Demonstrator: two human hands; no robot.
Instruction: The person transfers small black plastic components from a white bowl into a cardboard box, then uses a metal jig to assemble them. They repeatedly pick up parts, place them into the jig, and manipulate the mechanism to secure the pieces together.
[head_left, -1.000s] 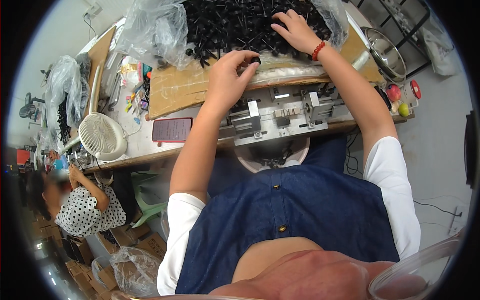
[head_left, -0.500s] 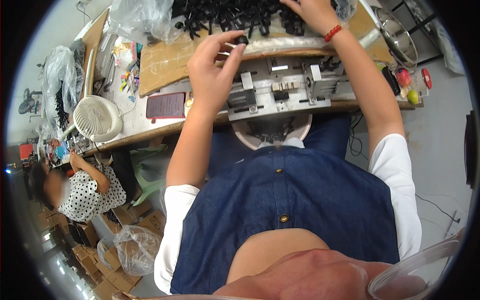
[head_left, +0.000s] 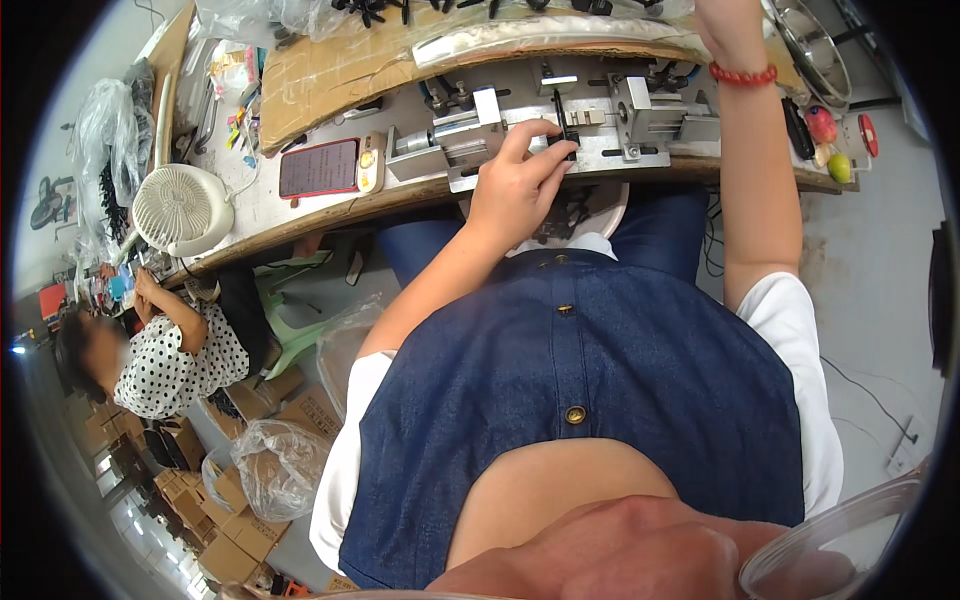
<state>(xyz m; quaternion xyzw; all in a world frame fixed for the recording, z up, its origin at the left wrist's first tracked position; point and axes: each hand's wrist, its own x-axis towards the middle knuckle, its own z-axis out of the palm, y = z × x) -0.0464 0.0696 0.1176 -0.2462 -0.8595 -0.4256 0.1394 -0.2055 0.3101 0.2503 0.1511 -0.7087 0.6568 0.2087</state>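
My left hand (head_left: 522,178) pinches a small black plastic part with a slim upright stem (head_left: 561,112) between thumb and fingers. It holds this part at the middle of the metal clamping fixture (head_left: 615,160), beside a small pale block (head_left: 587,118). The fixture has metal blocks on both sides. At the top right my right hand (head_left: 732,38) reaches over the far side of the bench, a red bead bracelet (head_left: 743,75) at its wrist. The upper edge of the picture cuts off its fingers, so what they touch is hidden. Several black plastic parts (head_left: 490,8) lie along the top edge.
Cardboard (head_left: 330,85) and a white padded strip (head_left: 560,38) lie behind the fixture. To the left are a phone (head_left: 318,168) and a white fan (head_left: 183,210). A tub (head_left: 612,212) sits below the bench edge. Another person (head_left: 170,350) works at far left.
My left hand has brought the black part down from the pile side to the fixture. The right hand has shifted up and right, partly out of the picture. The view has tilted downward.
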